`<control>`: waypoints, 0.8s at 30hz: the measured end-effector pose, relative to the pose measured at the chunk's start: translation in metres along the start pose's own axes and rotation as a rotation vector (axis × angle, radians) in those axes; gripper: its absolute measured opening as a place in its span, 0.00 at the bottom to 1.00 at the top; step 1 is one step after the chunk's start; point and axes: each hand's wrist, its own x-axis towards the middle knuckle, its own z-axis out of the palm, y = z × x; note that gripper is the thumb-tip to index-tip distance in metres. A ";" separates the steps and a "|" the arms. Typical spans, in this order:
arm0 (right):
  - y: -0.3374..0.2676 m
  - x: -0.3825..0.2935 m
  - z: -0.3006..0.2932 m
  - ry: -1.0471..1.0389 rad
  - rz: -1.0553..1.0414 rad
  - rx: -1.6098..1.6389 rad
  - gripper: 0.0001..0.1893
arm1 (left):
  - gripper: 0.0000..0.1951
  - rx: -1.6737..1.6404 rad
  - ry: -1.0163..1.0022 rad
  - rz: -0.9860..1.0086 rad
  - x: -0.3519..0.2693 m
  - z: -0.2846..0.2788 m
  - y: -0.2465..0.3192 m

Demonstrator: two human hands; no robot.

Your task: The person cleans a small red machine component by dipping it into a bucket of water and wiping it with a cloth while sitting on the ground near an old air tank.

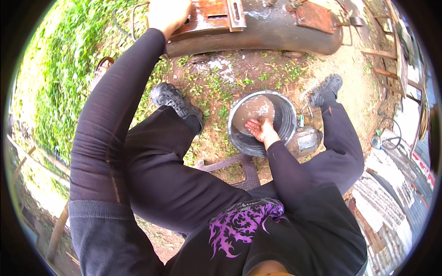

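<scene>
My left hand [169, 15] reaches to the top edge over a rusty metal plate [203, 17] fixed on a wet, rusty cylindrical metal tank [272, 31]. Glare and the picture's edge hide its fingers, so its grip cannot be told. A slotted metal bracket [236, 15] lies just right of that plate. My right hand [260, 129] is inside a black plastic bucket [291, 117], palm up and fingers slightly curled. Wet and brown-stained, it holds nothing visible, at the near side of the murky brown water [253, 110].
A dirty, rounded object [305, 139] sits against the bucket's right side. A brown plastic stool or chair part [248, 172] shows between my legs. A sandalled foot [103, 67] stands at left. Wooden framing [400, 58] and corrugated sheets [380, 196] lie at right.
</scene>
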 end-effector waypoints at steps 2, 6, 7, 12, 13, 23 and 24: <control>0.007 0.045 -0.024 0.063 -0.002 0.009 0.26 | 0.43 -0.011 0.023 0.013 0.001 0.007 0.006; 0.017 0.029 -0.008 0.191 -0.180 -0.066 0.25 | 0.46 0.058 0.044 -0.004 0.003 0.004 -0.008; 0.001 0.028 -0.024 -0.051 0.039 0.049 0.25 | 0.46 0.042 0.012 0.020 0.005 0.010 -0.004; -0.028 -0.132 0.092 -0.301 -0.224 0.188 0.24 | 0.45 0.015 0.061 0.006 0.000 0.009 -0.013; -0.029 -0.162 0.128 -0.550 -0.291 0.162 0.27 | 0.45 0.011 0.094 0.020 0.004 0.010 -0.017; -0.051 -0.157 0.267 -0.572 -0.407 0.002 0.26 | 0.42 -0.068 0.056 0.036 0.006 0.019 -0.013; -0.046 -0.164 0.238 -0.547 -0.368 0.022 0.27 | 0.42 -0.041 0.044 0.033 0.006 0.011 -0.014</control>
